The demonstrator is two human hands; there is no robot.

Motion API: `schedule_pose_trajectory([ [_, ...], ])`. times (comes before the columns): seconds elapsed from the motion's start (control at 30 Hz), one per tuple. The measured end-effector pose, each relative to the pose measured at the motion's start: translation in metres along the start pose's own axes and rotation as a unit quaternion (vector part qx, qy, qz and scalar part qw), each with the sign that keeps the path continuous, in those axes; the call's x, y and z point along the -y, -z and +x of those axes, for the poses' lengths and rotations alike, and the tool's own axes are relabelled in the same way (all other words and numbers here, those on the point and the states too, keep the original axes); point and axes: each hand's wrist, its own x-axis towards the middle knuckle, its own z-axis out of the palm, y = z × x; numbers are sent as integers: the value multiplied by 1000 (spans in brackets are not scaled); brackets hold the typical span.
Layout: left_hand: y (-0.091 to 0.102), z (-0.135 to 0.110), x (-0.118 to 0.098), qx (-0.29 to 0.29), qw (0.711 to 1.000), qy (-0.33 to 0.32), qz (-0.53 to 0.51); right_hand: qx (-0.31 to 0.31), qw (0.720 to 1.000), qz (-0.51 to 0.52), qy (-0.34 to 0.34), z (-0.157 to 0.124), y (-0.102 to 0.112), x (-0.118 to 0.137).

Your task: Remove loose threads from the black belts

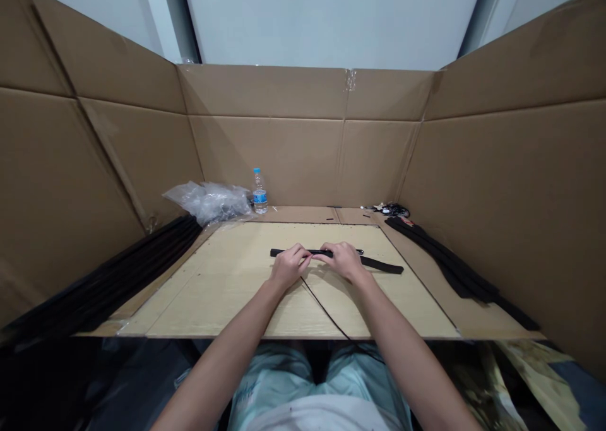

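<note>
Reaching forward, both forearms angled inward over a pale wood-grain board and met near its middle. The left hand and right hand curled nearly closed, almost touching, and gripped a flat black strap lying across the board, with a thin black cable running out beneath them.

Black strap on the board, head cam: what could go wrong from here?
The thin black cord runs from under the left hand and right hand over the board's front edge, so a pull from the body side might snag it and tug the black strap. The black bundle at right is the same colour as the strap, so pieces could get mixed up if they meet.
</note>
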Motion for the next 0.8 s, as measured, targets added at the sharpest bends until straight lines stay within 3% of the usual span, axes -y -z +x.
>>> schedule_pose_trajectory([
  [0.43, 0, 0, -1, 18, 1000, 13, -16, -7, 1000, -12, -1, 1, -1, 0],
  [0.8, 15, 0, 23, 11, 980, 133, -146, -33, 998, -56, 0, -3, 3, -7],
])
